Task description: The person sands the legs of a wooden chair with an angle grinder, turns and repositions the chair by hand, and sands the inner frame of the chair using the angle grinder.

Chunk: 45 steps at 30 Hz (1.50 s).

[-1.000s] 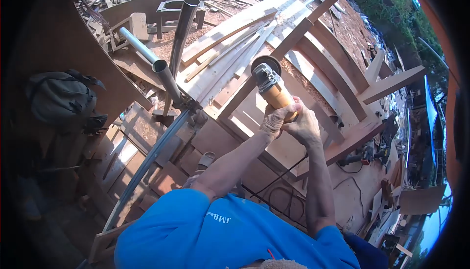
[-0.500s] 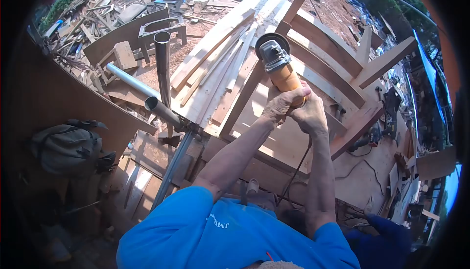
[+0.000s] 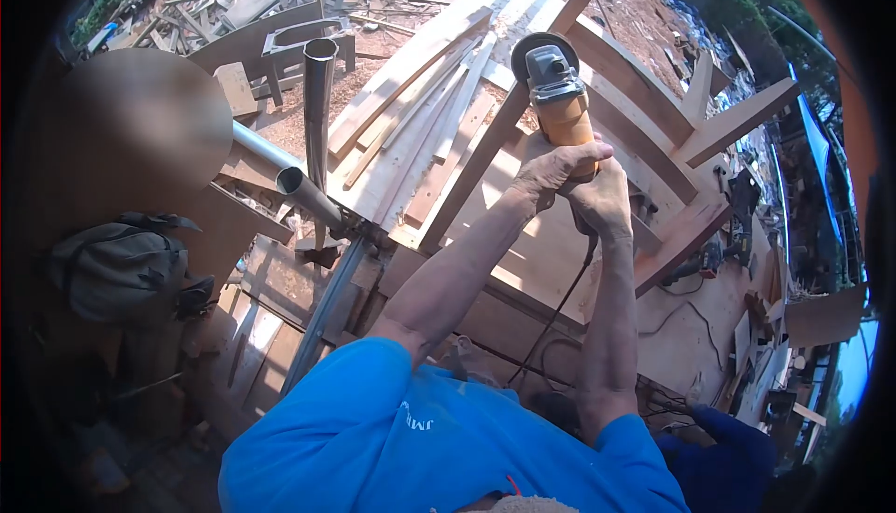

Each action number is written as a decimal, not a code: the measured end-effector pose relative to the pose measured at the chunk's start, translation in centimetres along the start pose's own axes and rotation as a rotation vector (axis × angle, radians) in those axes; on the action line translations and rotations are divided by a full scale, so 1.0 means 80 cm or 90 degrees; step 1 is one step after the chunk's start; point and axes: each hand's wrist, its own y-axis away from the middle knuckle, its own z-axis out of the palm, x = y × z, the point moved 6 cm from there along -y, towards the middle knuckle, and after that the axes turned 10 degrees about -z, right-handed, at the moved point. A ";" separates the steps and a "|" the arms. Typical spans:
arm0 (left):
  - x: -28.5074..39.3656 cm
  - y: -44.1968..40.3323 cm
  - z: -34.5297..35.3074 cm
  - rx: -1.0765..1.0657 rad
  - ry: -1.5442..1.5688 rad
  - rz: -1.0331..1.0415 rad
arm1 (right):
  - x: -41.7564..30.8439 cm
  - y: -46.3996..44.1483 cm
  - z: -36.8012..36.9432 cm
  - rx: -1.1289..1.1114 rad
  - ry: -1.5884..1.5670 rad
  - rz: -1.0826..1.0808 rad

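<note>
An orange and grey angle grinder [image 3: 563, 107] is held in both my hands, its dark round disc at the far end, over a rail of a wooden frame [image 3: 481, 163]. My left hand [image 3: 553, 175] wraps round the grinder's rear body from the left. My right hand [image 3: 600, 197] closes on the same body from the right, touching the left. Whether the disc touches the wood I cannot tell. A black cord hangs below my hands. Curved slats and legs of the frame lie to the right.
Loose boards [image 3: 411, 93] lie beyond the frame. Metal pipes [image 3: 317, 93] stand at the left, near a grey bag [image 3: 121, 270]. A blurred round patch covers the upper left. A power tool [image 3: 711, 259] and cables lie at the right, with dark blue cloth [image 3: 723, 448] below.
The grinder and both hands are farther up and right in view, still gripped. The view has shifted. A blurred round patch has appeared at the left.
</note>
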 end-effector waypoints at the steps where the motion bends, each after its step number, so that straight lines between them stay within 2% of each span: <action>1: -0.007 0.002 -0.005 0.001 -0.001 0.007 | 0.001 0.005 0.005 -0.004 0.011 0.000; 5: -0.045 0.026 -0.034 0.030 0.015 -0.007 | -0.002 0.034 0.029 -0.065 0.068 0.052; 10: -0.099 0.062 -0.067 0.052 0.030 -0.022 | 0.042 0.085 0.065 -0.097 0.044 0.051; 11: -0.106 0.071 -0.071 0.046 0.028 0.018 | 0.051 0.095 0.072 -0.106 0.054 0.054; 15: -0.150 0.113 -0.098 0.085 0.117 -0.048 | 0.090 0.141 0.101 -0.152 0.108 0.067; 18: -0.177 0.138 -0.120 0.141 0.116 0.000 | 0.097 0.162 0.120 -0.215 0.125 0.065; 28: -0.284 0.180 -0.187 0.148 0.210 0.021 | 0.122 0.229 0.176 -0.301 0.178 0.053; 32: -0.304 0.202 -0.196 0.156 0.222 0.001 | 0.139 0.249 0.192 -0.331 0.223 0.036; 36: -0.328 0.206 -0.196 0.142 0.244 -0.007 | 0.155 0.266 0.187 -0.300 0.144 -0.003; 37: -0.336 0.203 -0.193 0.132 0.249 -0.014 | 0.156 0.269 0.180 -0.278 0.082 -0.070; 38: -0.340 0.199 -0.190 0.122 0.253 -0.021 | 0.158 0.267 0.178 -0.281 0.061 -0.077; 42: -0.325 0.193 -0.184 0.141 0.252 0.031 | 0.146 0.256 0.169 -0.307 0.049 -0.066; 45: -0.309 0.175 -0.179 0.073 0.290 0.024 | 0.134 0.241 0.162 -0.288 0.085 -0.029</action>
